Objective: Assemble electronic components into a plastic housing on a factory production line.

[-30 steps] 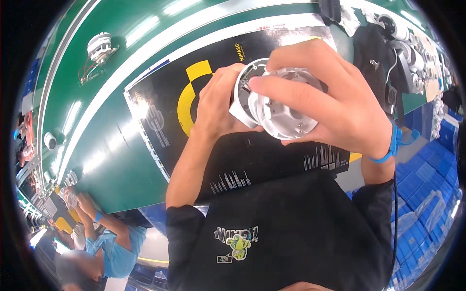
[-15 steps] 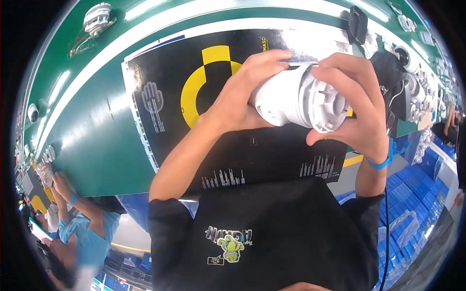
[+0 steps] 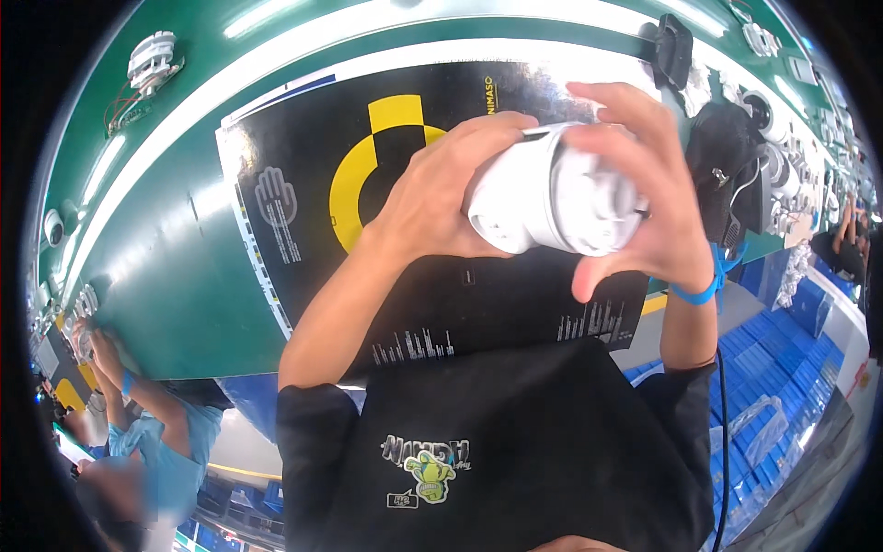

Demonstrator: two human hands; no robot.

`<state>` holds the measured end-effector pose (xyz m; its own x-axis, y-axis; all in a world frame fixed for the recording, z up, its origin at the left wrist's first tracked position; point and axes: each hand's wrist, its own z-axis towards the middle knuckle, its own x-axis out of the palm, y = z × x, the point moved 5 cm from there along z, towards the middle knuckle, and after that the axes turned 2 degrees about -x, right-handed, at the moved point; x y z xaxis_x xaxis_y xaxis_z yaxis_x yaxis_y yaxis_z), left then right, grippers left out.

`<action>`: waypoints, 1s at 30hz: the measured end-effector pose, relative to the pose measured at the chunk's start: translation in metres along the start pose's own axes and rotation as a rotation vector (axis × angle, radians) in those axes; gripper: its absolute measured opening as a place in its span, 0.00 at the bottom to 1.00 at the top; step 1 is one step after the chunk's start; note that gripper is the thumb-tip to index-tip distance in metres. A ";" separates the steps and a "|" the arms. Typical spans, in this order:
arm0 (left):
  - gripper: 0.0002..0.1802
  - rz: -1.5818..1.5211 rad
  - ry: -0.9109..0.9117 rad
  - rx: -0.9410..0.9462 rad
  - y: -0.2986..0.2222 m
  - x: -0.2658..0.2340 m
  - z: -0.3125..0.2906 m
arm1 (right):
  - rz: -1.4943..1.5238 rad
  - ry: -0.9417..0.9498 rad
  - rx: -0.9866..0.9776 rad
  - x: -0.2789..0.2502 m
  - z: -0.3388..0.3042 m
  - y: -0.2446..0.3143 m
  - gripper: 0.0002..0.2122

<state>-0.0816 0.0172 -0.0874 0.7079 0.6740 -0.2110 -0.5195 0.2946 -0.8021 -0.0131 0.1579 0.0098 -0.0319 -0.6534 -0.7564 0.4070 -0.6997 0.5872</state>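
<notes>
Above the black mat, both hands grip 1 white round camera housing: the left hand wraps its body, the right hand curls fingers over its ribbed end. Judged: inspection midway, housing not set down.

White housing, black mat with yellow ring, green bench.
</notes>
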 end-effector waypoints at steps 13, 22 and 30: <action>0.74 0.089 0.269 -0.268 -0.009 -0.031 0.006 | 0.712 -0.330 0.294 0.078 -0.023 -0.024 0.57; 0.34 0.449 0.434 -0.014 -0.075 -0.013 0.063 | 0.226 -0.336 0.098 0.055 -0.012 -0.015 0.44; 0.34 0.642 0.553 -0.011 -0.069 -0.007 0.053 | 0.231 -0.359 0.100 0.062 -0.016 -0.011 0.42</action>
<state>-0.0762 0.0276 -0.0005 0.4105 0.2791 -0.8681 -0.8981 -0.0412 -0.4379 -0.0048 0.1300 -0.0484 -0.2730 -0.8425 -0.4643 0.3513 -0.5366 0.7672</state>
